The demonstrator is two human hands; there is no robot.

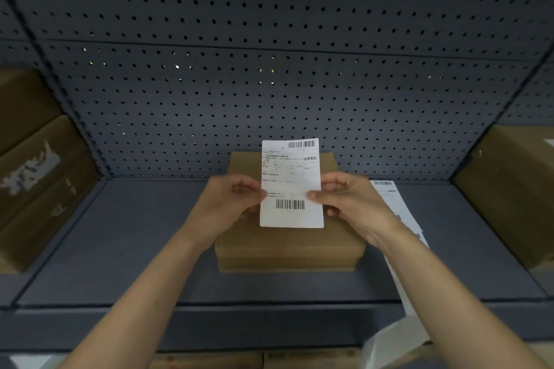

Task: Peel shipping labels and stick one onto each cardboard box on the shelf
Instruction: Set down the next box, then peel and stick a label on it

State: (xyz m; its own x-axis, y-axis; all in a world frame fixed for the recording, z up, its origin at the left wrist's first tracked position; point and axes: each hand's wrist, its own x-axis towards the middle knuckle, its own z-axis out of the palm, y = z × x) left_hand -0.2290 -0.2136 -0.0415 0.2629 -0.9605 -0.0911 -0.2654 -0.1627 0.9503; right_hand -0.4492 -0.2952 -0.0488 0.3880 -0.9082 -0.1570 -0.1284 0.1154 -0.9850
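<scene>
Label [291, 186], judged light, thin and floppy, pinched at both side edges by fingers [317, 195] of left hand [227, 201] and right hand [350, 201]; cardboard box [287, 249] just below fingers; margins likely safest for grip.

The label [291, 183] has unreadably small print, and the right forearm [425, 266] hides part of the label strip [391, 195].

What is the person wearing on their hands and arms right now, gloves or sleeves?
Nothing that shows. The left hand and right hand are bare, without gloves, and no ring shows on the fingers in view. The left forearm and right forearm are bare down to the frame's edge: no sleeves, watch or bracelet.
</scene>
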